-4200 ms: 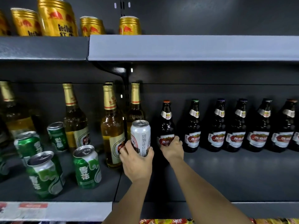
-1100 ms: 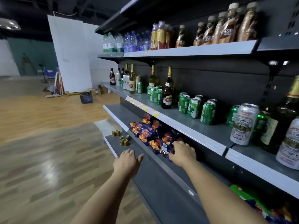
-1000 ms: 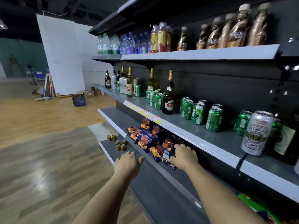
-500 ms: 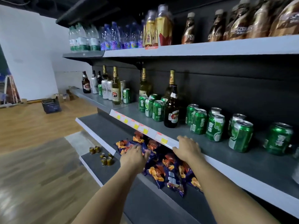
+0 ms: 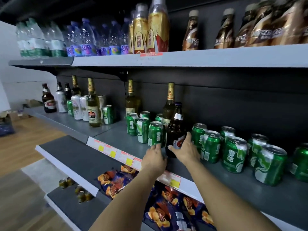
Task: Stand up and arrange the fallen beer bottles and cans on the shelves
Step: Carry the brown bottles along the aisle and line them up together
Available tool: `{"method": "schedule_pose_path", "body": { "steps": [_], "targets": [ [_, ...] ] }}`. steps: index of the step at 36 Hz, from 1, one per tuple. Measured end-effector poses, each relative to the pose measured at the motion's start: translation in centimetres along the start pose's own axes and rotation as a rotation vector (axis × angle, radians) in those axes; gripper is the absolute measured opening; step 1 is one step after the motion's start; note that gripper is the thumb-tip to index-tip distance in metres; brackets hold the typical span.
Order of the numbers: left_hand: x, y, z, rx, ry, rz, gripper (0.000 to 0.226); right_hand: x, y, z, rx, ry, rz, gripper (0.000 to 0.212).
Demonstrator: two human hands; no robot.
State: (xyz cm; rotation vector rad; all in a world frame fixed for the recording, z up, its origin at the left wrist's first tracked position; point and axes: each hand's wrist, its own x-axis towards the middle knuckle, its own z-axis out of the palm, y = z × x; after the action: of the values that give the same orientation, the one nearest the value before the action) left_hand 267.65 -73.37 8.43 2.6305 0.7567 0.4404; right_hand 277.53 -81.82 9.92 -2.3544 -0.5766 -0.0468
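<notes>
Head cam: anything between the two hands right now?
Yes: the base of the dark brown beer bottle stands between left hand and right hand, upright on the grey shelf. Head view.

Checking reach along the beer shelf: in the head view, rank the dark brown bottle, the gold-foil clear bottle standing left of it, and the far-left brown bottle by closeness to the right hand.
1. Dark brown bottle: at the right hand, among the green cans.
2. Gold-foil clear bottle: further left, beside silver cans.
3. Far-left brown bottle: at the shelf's left end.
</notes>
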Motion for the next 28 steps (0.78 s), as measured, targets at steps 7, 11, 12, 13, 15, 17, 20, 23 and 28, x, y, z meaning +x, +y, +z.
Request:
{"method": "schedule_pose_path", "body": {
  "steps": [7, 11, 12, 13, 15, 17, 20, 23, 28],
  "targets": [
    [4.9, -0.8, 1.2, -0.229, -0.165, 0.114, 0.088, 3.0, -1.4, 1.8, 0.172, 0.103, 0.100, 0.114],
    [5.9, -1.5, 2.6, -0.381, -0.217, 0.155, 0.098, 3.5, -2.0, 2.6, 0.280, 0.152, 0.166, 0.110],
    [6.0, -1.7, 2.9, -0.421, -0.223, 0.161, 0.099, 3.4, -2.1, 2.8, 0.288, 0.167, 0.183, 0.106],
    [6.1, -1.9, 3.2, -0.460, -0.223, 0.166, 0.100, 3.3, -2.2, 2.9, 0.286, 0.188, 0.190, 0.101],
    [6.4, -2.0, 3.5, -0.530, -0.218, 0.175, 0.102, 3.0, -2.5, 2.8, 0.250, 0.234, 0.209, 0.090],
    [6.7, -1.8, 3.7, -0.589, -0.200, 0.196, 0.099, 2.6, -2.7, 2.6, 0.222, 0.272, 0.240, 0.081],
    [6.6, -1.1, 3.5, -0.657, -0.153, 0.221, 0.082, 1.4, -2.7, 2.4, 0.200, 0.320, 0.284, 0.079],
    [5.7, -0.3, 3.4, -0.694, -0.132, 0.233, 0.065, -0.1, -2.3, 1.6, 0.161, 0.349, 0.279, 0.079],
    [3.1, 2.4, 2.6, -0.649, -0.108, 0.289, 0.054, -3.1, -1.3, -1.9, 0.089, 0.398, 0.237, 0.081]
  ]
}}
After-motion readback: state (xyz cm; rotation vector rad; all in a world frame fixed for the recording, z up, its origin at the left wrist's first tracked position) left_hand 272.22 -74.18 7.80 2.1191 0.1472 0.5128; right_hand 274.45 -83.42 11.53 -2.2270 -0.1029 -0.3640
